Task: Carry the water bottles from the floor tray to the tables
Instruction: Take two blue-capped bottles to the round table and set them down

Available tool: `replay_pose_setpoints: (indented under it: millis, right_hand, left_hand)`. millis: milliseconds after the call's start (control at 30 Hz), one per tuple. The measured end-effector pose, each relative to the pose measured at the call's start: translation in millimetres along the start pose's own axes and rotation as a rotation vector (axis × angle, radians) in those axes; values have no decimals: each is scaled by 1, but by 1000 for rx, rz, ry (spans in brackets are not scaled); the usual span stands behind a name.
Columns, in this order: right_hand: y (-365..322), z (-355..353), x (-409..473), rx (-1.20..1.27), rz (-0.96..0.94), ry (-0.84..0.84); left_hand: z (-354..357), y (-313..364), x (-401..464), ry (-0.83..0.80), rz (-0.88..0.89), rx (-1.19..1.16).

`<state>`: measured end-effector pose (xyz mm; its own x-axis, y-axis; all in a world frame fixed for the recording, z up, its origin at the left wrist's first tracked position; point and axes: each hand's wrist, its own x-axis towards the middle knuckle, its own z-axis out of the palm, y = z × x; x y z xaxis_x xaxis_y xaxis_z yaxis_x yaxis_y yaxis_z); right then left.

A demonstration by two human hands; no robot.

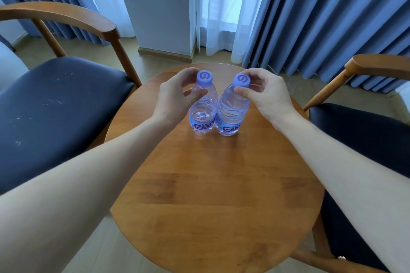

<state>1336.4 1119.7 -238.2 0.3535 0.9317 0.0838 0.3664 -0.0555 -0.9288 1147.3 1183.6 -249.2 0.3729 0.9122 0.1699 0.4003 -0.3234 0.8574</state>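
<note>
Standing on the far half of the round brown wooden tabletop (213, 184): two clear plastic water bottles with lilac caps and blue labels, side by side, bases all but touching.

Item one, left bottle (203, 108): upright, its neck pinched just under the cap by my left hand (175, 93), thumb on the near side, fingers curled round the far side.

Item two, right bottle (233, 111): leaning slightly to the right at the top, held the same way at the neck by my right hand (266, 93).

Long axes: both near vertical, caps toward me, each bottle straight below its own hand. Both appear set down, so releasing calls for lifting my hands straight up and off.

Surroundings: dark-cushioned wooden armchair at left (60, 104), another at right (363, 135), blue curtains (321, 17) beyond. The floor tray is out of view.
</note>
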Motion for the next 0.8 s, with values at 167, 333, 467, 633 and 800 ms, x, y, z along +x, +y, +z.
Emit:
replay_pose_setpoints:
  millis: [167,333,467,633,800]
  right_hand:
    - [0,2,-2,-2,0,13]
    - [2,3,-4,2,1,25]
    - [3,4,-5,5,4,18]
    - [4,5,-5,7,14,22]
    - [3,7,-6,1,12,22]
  left_hand:
    - [-1,-1,-1,2,1,-23]
    - [0,-2,1,-13,1,-38]
    - [-5,-2,8,-73,0,-18]
    - [-9,-5,12,-112,-15,-56]
    - [-9,-6,13,-137,-39,-95]
